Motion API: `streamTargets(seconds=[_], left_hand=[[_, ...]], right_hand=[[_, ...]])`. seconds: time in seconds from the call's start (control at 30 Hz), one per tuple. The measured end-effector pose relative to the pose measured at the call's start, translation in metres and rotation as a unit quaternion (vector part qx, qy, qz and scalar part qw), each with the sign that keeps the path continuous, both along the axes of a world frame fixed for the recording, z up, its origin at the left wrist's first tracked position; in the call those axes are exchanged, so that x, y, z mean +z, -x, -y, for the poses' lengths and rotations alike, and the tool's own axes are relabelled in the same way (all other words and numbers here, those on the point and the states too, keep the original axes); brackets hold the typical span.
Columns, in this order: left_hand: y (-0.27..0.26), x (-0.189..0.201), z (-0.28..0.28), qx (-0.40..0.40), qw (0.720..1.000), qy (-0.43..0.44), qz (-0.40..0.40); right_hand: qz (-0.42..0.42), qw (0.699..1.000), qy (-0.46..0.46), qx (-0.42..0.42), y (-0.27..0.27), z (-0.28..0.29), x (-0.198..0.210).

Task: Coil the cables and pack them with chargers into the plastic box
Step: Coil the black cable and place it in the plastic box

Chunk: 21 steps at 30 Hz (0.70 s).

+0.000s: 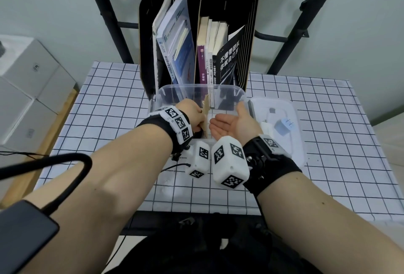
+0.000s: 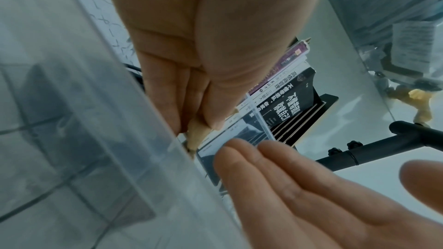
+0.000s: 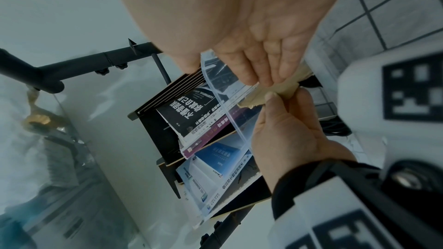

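Holding cardboard divider (image 1: 205,118) upright inside clear plastic box (image 1: 238,92): left hand (image 1: 192,116).

Black wrist straps (image 1: 273,171) carry white camera blocks (image 1: 229,162) with square black-and-white markers.

Pale wall (image 1: 54,11) behind grid-clothed table (image 1: 306,103) (black frame (image 1: 109,22)).
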<state>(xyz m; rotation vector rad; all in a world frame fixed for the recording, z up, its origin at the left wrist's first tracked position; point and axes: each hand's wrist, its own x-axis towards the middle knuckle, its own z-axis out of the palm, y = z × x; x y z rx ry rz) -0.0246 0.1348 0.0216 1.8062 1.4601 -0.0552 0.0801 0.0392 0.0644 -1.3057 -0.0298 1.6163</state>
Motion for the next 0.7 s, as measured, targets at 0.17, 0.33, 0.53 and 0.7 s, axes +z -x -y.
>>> streamTargets(seconds=[0.17,0.33,0.53,0.7], left_hand=[[0.0,-0.003,-0.001,0.028,0.999,0.012,0.009],[0.003,0.002,0.0,-0.008,1.0,0.003,-0.027],[0.006,0.003,0.001,0.038,0.998,0.028,0.034],[0.009,0.008,0.002,0.082,0.992,0.06,0.078]], right_hand=[[0.003,1.0,-0.007,0.005,-0.002,0.0,0.0],[0.007,1.0,-0.01,0.003,-0.004,0.002,0.0],[0.027,0.999,-0.016,0.014,-0.005,0.002,0.002],[0.032,0.999,-0.017,0.018,-0.007,0.002,0.002]])
